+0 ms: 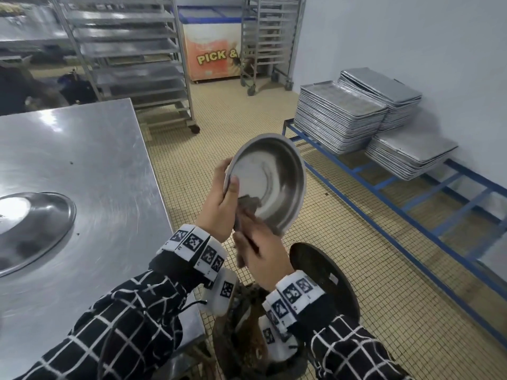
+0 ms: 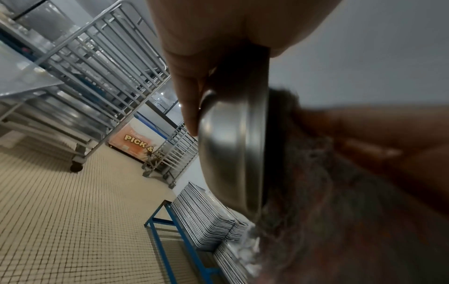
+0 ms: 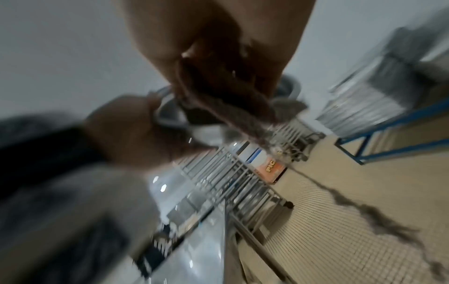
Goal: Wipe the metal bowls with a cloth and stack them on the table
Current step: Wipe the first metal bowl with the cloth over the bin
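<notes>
A shallow metal bowl (image 1: 270, 185) is held up over the floor, tilted so that its inside faces me. My left hand (image 1: 223, 198) grips its left rim, thumb inside and fingers behind; in the left wrist view the bowl (image 2: 230, 153) shows edge-on under my left hand (image 2: 194, 92). My right hand (image 1: 260, 256) holds a dark grey cloth (image 1: 248, 207) against the bowl's lower inside. The right wrist view is blurred, with the cloth (image 3: 226, 103) held in my right hand (image 3: 218, 48). Another metal bowl (image 1: 30, 229) lies upside down on the steel table (image 1: 90, 160) at the left.
Wheeled tray racks (image 1: 129, 61) and an orange chest freezer (image 1: 211, 50) stand at the back. Stacks of baking trays (image 1: 356, 116) rest on a low blue frame (image 1: 384, 204) along the right wall. A dark round bin with its lid (image 1: 323, 278) stands below my hands.
</notes>
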The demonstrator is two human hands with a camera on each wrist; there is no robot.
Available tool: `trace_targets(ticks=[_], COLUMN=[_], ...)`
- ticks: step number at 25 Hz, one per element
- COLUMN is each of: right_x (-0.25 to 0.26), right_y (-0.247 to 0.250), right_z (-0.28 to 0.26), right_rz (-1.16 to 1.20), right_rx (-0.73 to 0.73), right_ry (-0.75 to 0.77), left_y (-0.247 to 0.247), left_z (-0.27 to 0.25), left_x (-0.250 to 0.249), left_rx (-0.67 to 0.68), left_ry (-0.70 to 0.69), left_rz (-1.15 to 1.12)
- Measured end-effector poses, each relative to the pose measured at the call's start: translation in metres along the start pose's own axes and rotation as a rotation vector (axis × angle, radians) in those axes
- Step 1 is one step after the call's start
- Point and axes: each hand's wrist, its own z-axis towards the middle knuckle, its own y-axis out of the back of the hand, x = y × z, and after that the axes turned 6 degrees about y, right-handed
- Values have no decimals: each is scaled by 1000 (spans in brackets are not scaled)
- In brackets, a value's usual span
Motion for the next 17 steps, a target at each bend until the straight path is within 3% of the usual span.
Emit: trace_targets(ticks=[2, 5, 10, 14, 17], right_x=[-24, -50, -29, -64, -78], right_y=[9, 26, 5, 36, 59], right_z=[-4, -10, -9, 1, 21], right_rz=[-251, -594, -292, -683, -909], right_rx=[133, 170, 228, 291, 331], right_ry=[134, 150, 112, 137, 24], left_y=[5, 10, 9, 14, 13], left_z=[2, 3, 3, 4, 1], left_x=[-1, 0, -4, 2, 2], left_rx=[55, 118, 29, 25, 34], left_ry=[-9, 30, 17, 69, 147], left_rz=[18, 42, 88, 52, 42])
